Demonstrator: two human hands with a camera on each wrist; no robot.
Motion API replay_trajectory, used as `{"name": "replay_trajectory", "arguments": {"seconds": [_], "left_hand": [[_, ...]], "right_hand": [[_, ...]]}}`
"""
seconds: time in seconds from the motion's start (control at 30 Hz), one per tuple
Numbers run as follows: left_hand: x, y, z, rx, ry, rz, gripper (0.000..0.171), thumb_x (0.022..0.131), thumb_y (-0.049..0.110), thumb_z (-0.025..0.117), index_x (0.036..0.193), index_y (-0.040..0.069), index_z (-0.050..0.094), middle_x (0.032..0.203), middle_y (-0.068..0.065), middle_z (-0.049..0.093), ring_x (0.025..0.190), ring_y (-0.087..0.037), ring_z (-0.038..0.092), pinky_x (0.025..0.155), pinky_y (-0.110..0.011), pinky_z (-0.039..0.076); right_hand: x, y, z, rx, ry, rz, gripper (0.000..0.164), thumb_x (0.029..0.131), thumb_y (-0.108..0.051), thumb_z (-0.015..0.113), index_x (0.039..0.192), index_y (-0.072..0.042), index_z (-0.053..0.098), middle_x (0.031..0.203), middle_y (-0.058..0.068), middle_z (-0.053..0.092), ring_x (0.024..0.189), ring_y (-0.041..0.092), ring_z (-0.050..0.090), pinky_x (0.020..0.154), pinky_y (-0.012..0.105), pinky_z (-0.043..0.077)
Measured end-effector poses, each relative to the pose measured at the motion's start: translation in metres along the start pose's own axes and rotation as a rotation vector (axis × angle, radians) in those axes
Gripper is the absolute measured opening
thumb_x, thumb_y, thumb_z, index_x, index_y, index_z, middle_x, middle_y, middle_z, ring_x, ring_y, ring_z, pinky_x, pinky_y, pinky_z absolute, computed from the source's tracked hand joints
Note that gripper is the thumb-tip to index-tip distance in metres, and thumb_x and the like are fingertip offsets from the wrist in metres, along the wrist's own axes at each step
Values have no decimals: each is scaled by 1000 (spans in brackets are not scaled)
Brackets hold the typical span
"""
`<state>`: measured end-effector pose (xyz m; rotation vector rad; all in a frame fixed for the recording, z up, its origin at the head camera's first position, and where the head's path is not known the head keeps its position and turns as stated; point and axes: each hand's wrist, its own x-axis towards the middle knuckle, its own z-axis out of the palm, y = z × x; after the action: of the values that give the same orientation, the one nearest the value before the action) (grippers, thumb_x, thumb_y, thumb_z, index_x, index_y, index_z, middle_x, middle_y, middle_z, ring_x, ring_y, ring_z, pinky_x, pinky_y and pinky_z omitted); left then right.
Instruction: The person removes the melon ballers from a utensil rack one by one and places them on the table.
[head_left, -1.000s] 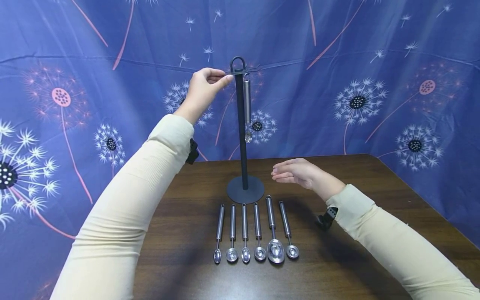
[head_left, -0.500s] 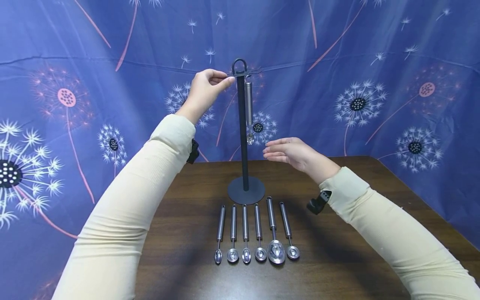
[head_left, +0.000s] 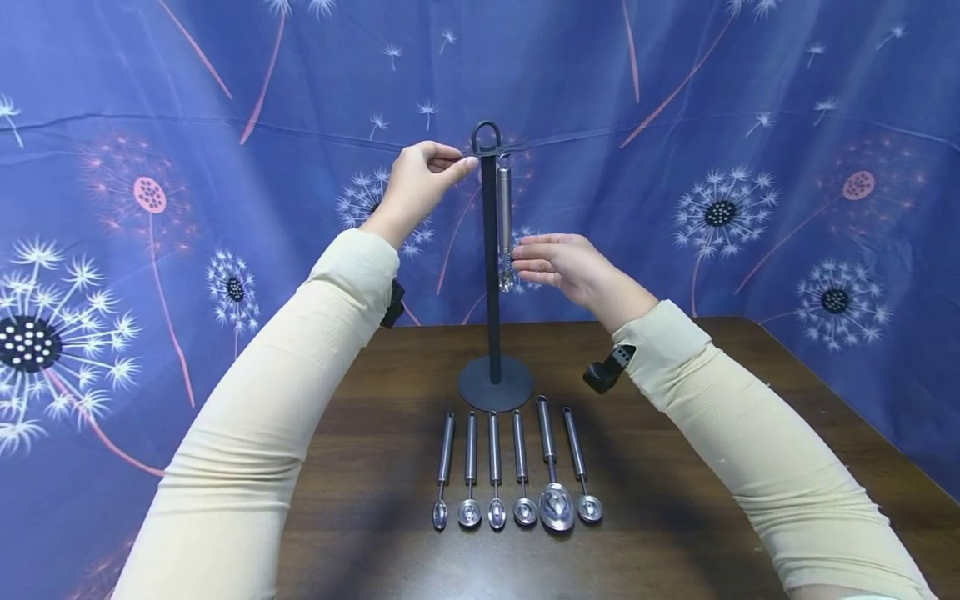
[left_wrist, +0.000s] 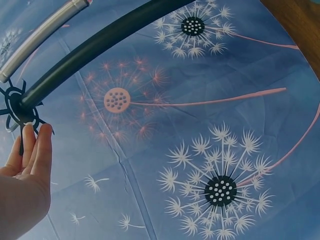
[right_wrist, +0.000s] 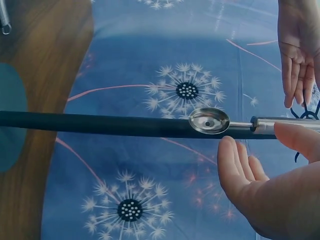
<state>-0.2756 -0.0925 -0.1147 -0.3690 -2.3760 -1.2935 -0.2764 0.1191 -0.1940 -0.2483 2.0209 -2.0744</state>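
Note:
A black utensil stand [head_left: 491, 275] rises from its round base, with a ring of hooks [left_wrist: 20, 107] near the top. My left hand [head_left: 420, 187] pinches one of those hooks between thumb and fingertips. From another hook hangs a steel measuring spoon [head_left: 506, 200], handle up and small oval bowl [right_wrist: 209, 121] down. Close to its lower part is my right hand [head_left: 573, 267], fingers nearly straight; the right wrist view has the thumb and fingers on either side of it. I cannot tell whether they touch it.
Several steel measuring spoons lie in a row before the stand base [head_left: 480, 385], among them a large oval one [head_left: 557, 507] and a round one at the right end [head_left: 589, 507]. They rest on a brown wooden table [head_left: 675, 467]. A blue dandelion-print cloth [head_left: 600, 167] hangs behind.
My right hand has risen and moved left, from above the table to beside the hanging spoon. My left hand keeps its pinch at the top of the stand. The view has shifted slightly.

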Motion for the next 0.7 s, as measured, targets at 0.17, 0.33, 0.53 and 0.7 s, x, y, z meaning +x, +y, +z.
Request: {"name": "replay_trajectory", "arguments": {"seconds": [0.17, 0.33, 0.53, 0.7], "left_hand": [[-1, 1, 0, 12, -4, 1, 46, 92, 38, 66, 126, 7, 61, 119, -9, 66, 107, -15, 62, 93, -25, 49], [0, 1, 0, 3, 1, 0, 45, 92, 37, 66, 126, 7, 61, 119, -9, 67, 106, -15, 63, 93, -25, 49], [3, 0, 2, 1, -7, 4, 46, 92, 37, 66, 126, 7, 60, 119, -9, 66, 106, -14, 63, 93, -24, 49], [3, -2, 3, 8, -1, 5, 46, 92, 38, 65, 126, 7, 60, 119, -9, 66, 105, -14, 62, 93, -24, 49]], "right_hand": [[6, -4, 5, -42, 42, -70, 44, 98, -14, 58, 140, -5, 49, 138, 14, 54, 125, 26, 55, 107, 36, 45], [9, -6, 8, -42, 30, -195, 44, 95, -16, 62, 138, -8, 53, 132, 12, 60, 116, 19, 60, 110, 37, 41], [11, -6, 13, -10, 55, -288, 41, 95, -8, 61, 135, -3, 55, 121, 10, 66, 95, 9, 65, 105, 37, 46], [11, -5, 16, -28, 75, -283, 42, 94, -10, 63, 135, -4, 55, 107, 2, 66, 91, 10, 65, 94, 32, 52]]}}
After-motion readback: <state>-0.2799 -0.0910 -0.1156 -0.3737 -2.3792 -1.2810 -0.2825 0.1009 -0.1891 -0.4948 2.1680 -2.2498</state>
